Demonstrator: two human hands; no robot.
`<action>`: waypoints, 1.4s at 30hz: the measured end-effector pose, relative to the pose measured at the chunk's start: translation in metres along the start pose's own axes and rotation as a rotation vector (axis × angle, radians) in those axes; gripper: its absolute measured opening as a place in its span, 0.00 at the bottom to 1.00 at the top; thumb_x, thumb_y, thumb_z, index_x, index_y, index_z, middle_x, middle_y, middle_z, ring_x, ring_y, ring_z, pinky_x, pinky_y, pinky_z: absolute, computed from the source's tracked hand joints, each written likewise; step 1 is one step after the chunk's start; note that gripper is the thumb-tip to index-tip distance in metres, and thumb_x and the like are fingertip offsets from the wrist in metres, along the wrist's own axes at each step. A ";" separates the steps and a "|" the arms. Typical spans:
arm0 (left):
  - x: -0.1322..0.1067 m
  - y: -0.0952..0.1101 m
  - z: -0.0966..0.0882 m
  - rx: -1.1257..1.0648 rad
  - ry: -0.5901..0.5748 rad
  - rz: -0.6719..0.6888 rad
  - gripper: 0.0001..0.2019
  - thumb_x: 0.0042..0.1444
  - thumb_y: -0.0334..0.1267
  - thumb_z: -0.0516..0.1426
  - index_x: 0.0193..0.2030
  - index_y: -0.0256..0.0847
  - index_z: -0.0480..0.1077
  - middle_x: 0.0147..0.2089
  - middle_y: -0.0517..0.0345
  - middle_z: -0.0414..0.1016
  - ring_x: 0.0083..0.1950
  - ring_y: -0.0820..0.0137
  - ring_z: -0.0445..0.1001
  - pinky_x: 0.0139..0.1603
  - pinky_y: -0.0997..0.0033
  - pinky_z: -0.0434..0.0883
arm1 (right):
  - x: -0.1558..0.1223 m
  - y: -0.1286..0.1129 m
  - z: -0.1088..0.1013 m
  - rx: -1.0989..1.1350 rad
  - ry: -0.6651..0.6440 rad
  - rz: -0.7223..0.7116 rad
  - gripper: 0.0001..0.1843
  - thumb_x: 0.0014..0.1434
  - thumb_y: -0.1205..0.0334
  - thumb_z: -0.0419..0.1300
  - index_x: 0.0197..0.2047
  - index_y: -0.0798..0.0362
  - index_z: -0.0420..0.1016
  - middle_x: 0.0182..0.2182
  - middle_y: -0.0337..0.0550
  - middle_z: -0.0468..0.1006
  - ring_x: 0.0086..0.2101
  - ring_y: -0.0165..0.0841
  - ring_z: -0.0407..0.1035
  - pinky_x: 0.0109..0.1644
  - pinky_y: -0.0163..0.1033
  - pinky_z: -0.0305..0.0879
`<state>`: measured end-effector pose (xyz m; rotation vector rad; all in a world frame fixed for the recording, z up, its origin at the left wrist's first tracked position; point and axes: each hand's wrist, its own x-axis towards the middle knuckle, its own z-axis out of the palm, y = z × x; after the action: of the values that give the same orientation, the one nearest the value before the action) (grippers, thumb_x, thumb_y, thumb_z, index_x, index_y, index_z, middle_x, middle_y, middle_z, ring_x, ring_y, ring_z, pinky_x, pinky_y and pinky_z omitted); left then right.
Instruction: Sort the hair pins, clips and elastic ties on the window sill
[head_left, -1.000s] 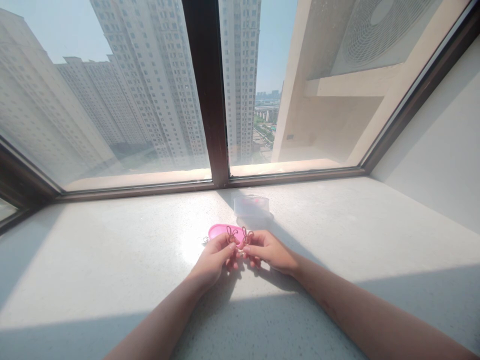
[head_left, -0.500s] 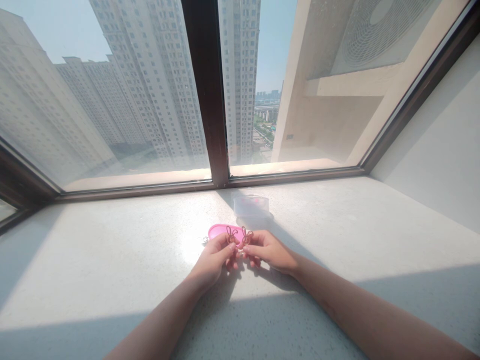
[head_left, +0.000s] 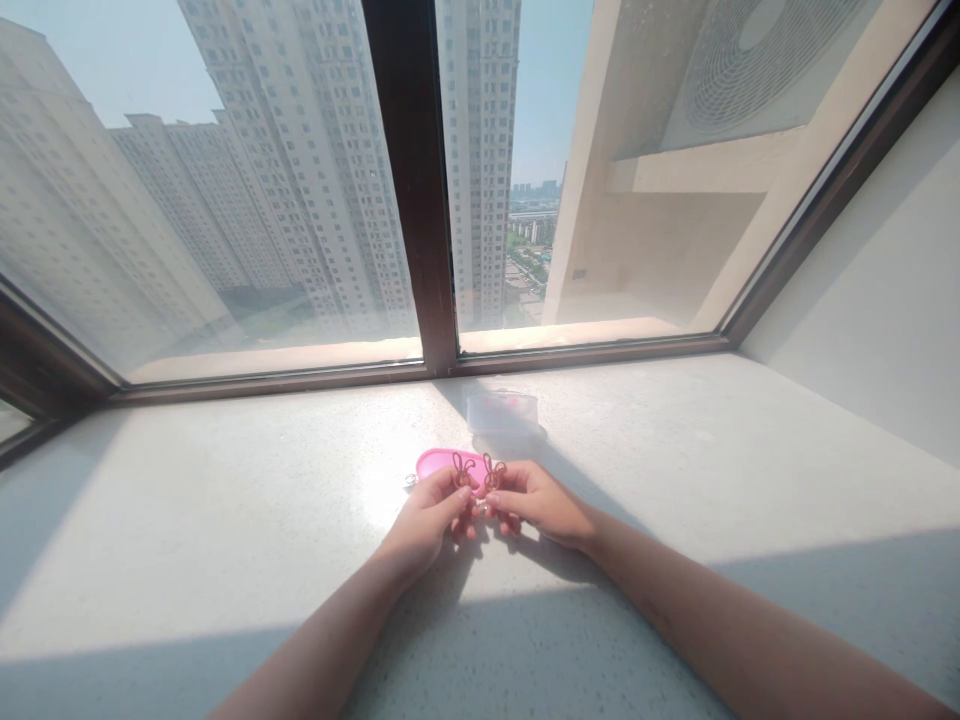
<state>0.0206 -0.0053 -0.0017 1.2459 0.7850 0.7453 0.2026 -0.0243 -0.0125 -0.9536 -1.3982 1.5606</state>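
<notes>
My left hand (head_left: pixel 427 518) pinches a brown knotted cord (head_left: pixel 462 468) between thumb and fingers, its thin loops standing up. Close beside it, my right hand (head_left: pixel 541 506) grips a similar brown looped cord (head_left: pixel 493 470). The fingertips of both hands nearly meet, and whether the two cords join is too small to tell. Right behind the hands lies a pink oval tray (head_left: pixel 439 460), its front partly covered by fingers. A small shiny item (head_left: pixel 410 480) sits by the tray's left end; its kind is unclear.
Beyond the tray stands a translucent box (head_left: pixel 502 412) with some pink inside. The pale speckled windowsill (head_left: pixel 225 520) carries everything, with sunlit and shaded patches. A dark window frame (head_left: pixel 439 365) borders it at the back, and a white wall (head_left: pixel 885 250) rises on the right.
</notes>
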 end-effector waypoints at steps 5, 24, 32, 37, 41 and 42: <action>0.000 -0.001 -0.001 0.003 -0.008 0.005 0.08 0.58 0.40 0.57 0.35 0.36 0.66 0.27 0.59 0.70 0.22 0.77 0.69 0.20 0.80 0.61 | 0.000 0.000 0.000 -0.003 -0.008 -0.001 0.12 0.57 0.57 0.62 0.34 0.59 0.73 0.25 0.42 0.74 0.20 0.25 0.67 0.21 0.29 0.60; 0.000 0.002 0.001 -0.012 0.008 -0.009 0.10 0.55 0.42 0.59 0.33 0.37 0.66 0.27 0.59 0.71 0.21 0.76 0.69 0.20 0.79 0.60 | 0.000 0.000 0.000 -0.006 -0.004 -0.001 0.13 0.57 0.56 0.63 0.35 0.59 0.74 0.26 0.41 0.74 0.21 0.25 0.67 0.21 0.28 0.60; -0.001 0.003 0.002 -0.004 0.009 -0.013 0.08 0.56 0.40 0.58 0.33 0.37 0.66 0.26 0.59 0.70 0.21 0.76 0.69 0.20 0.79 0.60 | 0.000 0.000 0.000 -0.005 -0.005 -0.001 0.12 0.57 0.57 0.63 0.35 0.59 0.73 0.26 0.41 0.74 0.21 0.25 0.67 0.21 0.29 0.60; 0.000 0.002 0.001 -0.014 0.010 -0.009 0.10 0.55 0.41 0.59 0.33 0.37 0.66 0.26 0.59 0.71 0.21 0.76 0.69 0.20 0.79 0.60 | 0.000 0.002 -0.001 -0.005 0.000 -0.005 0.12 0.57 0.56 0.63 0.36 0.59 0.73 0.27 0.42 0.74 0.21 0.25 0.68 0.21 0.29 0.60; 0.000 0.002 0.001 -0.008 0.007 -0.012 0.09 0.56 0.40 0.58 0.33 0.37 0.65 0.26 0.59 0.71 0.21 0.76 0.69 0.20 0.79 0.60 | 0.000 0.003 -0.002 -0.006 0.002 -0.007 0.13 0.57 0.56 0.63 0.35 0.59 0.74 0.26 0.41 0.74 0.21 0.25 0.68 0.21 0.29 0.60; 0.000 0.002 0.001 -0.004 0.006 -0.011 0.09 0.56 0.40 0.58 0.33 0.37 0.65 0.26 0.59 0.71 0.21 0.76 0.69 0.20 0.79 0.60 | 0.000 0.003 -0.002 -0.005 0.004 -0.007 0.13 0.56 0.56 0.63 0.35 0.59 0.74 0.26 0.41 0.74 0.21 0.25 0.68 0.21 0.29 0.60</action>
<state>0.0211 -0.0050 0.0000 1.2352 0.7938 0.7418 0.2037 -0.0235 -0.0160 -0.9536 -1.4023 1.5503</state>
